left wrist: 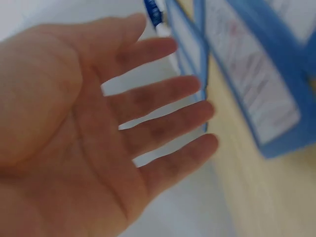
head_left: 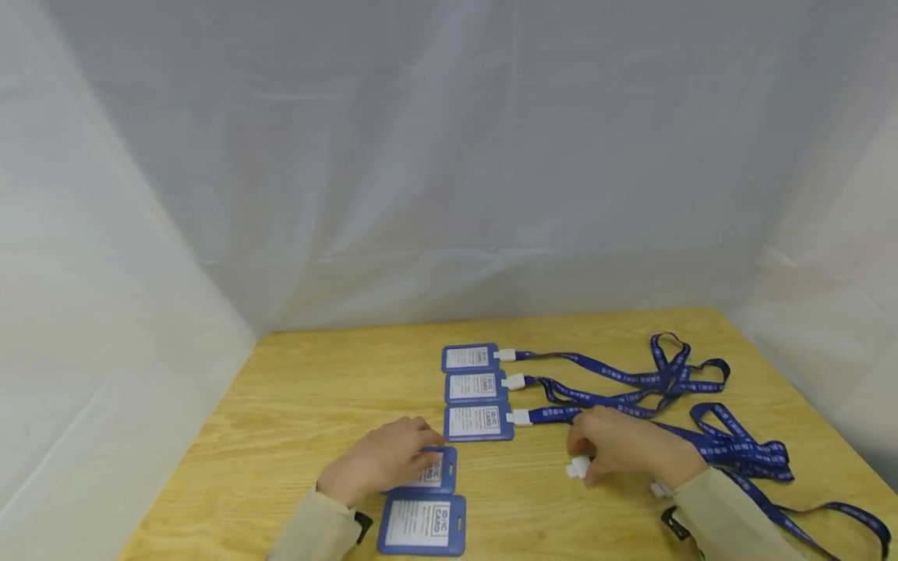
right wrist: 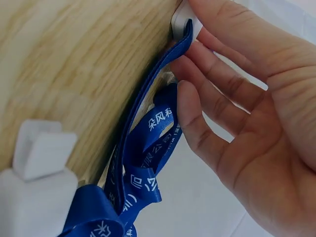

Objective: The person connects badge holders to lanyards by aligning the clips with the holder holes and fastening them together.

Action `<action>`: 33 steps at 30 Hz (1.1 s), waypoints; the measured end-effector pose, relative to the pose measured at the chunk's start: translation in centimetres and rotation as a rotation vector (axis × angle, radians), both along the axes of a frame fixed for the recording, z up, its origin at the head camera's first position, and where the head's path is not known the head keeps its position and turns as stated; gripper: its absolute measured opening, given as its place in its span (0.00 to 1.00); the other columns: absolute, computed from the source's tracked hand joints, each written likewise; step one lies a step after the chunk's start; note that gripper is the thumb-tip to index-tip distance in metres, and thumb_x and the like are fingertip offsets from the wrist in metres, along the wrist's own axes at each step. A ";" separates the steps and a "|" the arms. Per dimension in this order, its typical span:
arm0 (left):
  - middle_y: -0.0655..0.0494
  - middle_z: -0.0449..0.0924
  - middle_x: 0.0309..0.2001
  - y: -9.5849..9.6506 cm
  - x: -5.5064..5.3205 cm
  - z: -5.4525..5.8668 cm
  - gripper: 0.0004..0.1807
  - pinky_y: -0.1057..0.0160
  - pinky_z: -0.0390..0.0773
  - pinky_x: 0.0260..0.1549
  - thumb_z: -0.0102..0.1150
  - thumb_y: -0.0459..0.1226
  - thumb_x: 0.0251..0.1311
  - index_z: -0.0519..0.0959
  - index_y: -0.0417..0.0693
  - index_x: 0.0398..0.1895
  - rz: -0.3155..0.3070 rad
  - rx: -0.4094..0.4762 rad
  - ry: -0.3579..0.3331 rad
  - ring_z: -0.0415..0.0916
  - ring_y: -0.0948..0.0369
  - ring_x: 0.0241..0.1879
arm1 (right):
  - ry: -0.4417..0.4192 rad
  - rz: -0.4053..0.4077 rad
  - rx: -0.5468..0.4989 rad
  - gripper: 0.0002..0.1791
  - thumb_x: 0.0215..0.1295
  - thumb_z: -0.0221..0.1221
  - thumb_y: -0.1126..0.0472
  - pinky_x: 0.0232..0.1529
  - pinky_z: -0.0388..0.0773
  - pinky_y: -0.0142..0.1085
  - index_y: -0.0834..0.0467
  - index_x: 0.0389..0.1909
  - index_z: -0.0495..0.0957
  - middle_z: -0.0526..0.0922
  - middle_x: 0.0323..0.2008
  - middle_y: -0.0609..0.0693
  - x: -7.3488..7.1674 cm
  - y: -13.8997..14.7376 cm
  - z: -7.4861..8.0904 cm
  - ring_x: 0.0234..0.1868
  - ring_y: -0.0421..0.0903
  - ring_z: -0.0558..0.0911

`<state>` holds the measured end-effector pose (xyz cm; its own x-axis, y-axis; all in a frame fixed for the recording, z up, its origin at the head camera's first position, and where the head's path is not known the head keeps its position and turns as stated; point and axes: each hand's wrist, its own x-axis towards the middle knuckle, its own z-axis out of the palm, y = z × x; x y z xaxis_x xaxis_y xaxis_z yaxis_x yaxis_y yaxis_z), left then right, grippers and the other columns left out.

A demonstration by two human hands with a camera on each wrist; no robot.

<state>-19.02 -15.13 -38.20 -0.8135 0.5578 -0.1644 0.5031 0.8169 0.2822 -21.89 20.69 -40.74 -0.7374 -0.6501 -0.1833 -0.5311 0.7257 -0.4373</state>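
My left hand is over a blue ID card holder, covering its left part. In the left wrist view its fingers are spread and nearly straight, with nothing held in the palm. With thumb and fingers my right hand pinches the white plastic clip of a blue lanyard. The right wrist view shows that clip at the fingertips, the printed blue strap trailing down from it. Another card holder lies flat just nearer than the one under my left hand.
Three card holders with lanyards attached, the nearest among them, lie in a column farther back. Their straps run right in loose loops. More lanyards lie beyond my right wrist, one white clip close by. White sheeting surrounds the wooden table.
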 end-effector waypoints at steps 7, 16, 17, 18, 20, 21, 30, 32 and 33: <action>0.54 0.84 0.47 -1.8 0.7 0.2 0.13 0.50 0.82 0.52 0.60 0.44 0.70 0.85 0.46 0.48 -0.001 0.009 -0.011 0.81 0.54 0.49 | 0.015 0.026 -0.021 0.10 0.52 0.76 0.56 0.34 0.78 0.30 0.49 0.35 0.88 0.81 0.32 0.34 -0.2 -0.2 0.2 0.31 0.31 0.75; 0.49 0.78 0.62 -3.7 3.0 -1.6 0.15 0.45 0.76 0.62 0.56 0.45 0.73 0.84 0.53 0.56 -0.023 0.050 -0.037 0.75 0.48 0.62 | 0.121 0.028 -0.058 0.12 0.56 0.74 0.54 0.31 0.73 0.28 0.50 0.41 0.88 0.77 0.32 0.34 -0.3 0.2 0.9 0.30 0.32 0.71; 0.49 0.77 0.64 -3.8 3.1 -1.6 0.16 0.44 0.75 0.63 0.56 0.45 0.72 0.83 0.54 0.57 -0.024 0.044 -0.038 0.73 0.48 0.64 | 0.133 0.031 -0.062 0.12 0.56 0.74 0.55 0.31 0.73 0.28 0.51 0.40 0.87 0.77 0.32 0.35 -0.3 0.3 1.1 0.30 0.32 0.71; 0.49 0.75 0.66 -3.9 3.2 -1.6 0.17 0.44 0.73 0.64 0.56 0.46 0.72 0.82 0.55 0.59 -0.020 0.034 -0.042 0.72 0.47 0.66 | 0.144 0.036 -0.066 0.11 0.56 0.74 0.55 0.31 0.73 0.28 0.51 0.40 0.87 0.77 0.33 0.35 -0.3 0.3 1.2 0.31 0.32 0.71; 0.50 0.73 0.69 -3.9 3.4 -1.6 0.18 0.43 0.71 0.66 0.56 0.46 0.72 0.81 0.57 0.62 -0.011 0.013 -0.052 0.69 0.46 0.68 | 0.166 0.048 -0.073 0.13 0.56 0.74 0.55 0.31 0.74 0.28 0.53 0.41 0.88 0.78 0.34 0.36 -0.3 0.3 1.4 0.31 0.32 0.72; 0.50 0.72 0.69 -3.8 3.4 -1.6 0.19 0.42 0.70 0.67 0.56 0.46 0.72 0.80 0.58 0.63 -0.010 0.007 -0.055 0.68 0.46 0.69 | 0.172 0.055 -0.077 0.13 0.56 0.74 0.55 0.31 0.74 0.28 0.54 0.42 0.88 0.78 0.34 0.37 -0.3 0.3 1.5 0.32 0.32 0.72; 0.48 0.67 0.73 -2.8 3.5 -1.7 0.23 0.39 0.66 0.69 0.53 0.50 0.73 0.75 0.62 0.69 -0.031 0.006 -0.087 0.61 0.43 0.73 | 0.137 0.036 -0.075 0.16 0.58 0.73 0.57 0.32 0.77 0.29 0.58 0.46 0.87 0.79 0.36 0.38 -0.3 0.4 1.7 0.33 0.33 0.75; 0.48 0.67 0.74 -2.5 3.6 -1.8 0.23 0.39 0.66 0.69 0.53 0.49 0.73 0.75 0.62 0.69 -0.033 0.006 -0.082 0.61 0.43 0.74 | 0.141 0.032 -0.078 0.17 0.58 0.72 0.57 0.33 0.78 0.30 0.58 0.47 0.87 0.80 0.37 0.39 -0.4 0.5 1.7 0.34 0.33 0.76; 0.48 0.67 0.74 -2.4 3.6 -1.8 0.23 0.39 0.66 0.69 0.53 0.49 0.73 0.75 0.62 0.69 -0.036 0.003 -0.078 0.61 0.43 0.74 | 0.147 0.031 -0.076 0.17 0.58 0.72 0.57 0.34 0.79 0.30 0.58 0.47 0.87 0.81 0.38 0.39 -0.4 0.5 1.7 0.35 0.33 0.77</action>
<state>-15.45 -17.52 -39.99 -0.7780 0.5867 -0.2249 0.5082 0.7981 0.3237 -22.29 21.20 -39.06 -0.7317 -0.6812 -0.0242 -0.6154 0.6755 -0.4063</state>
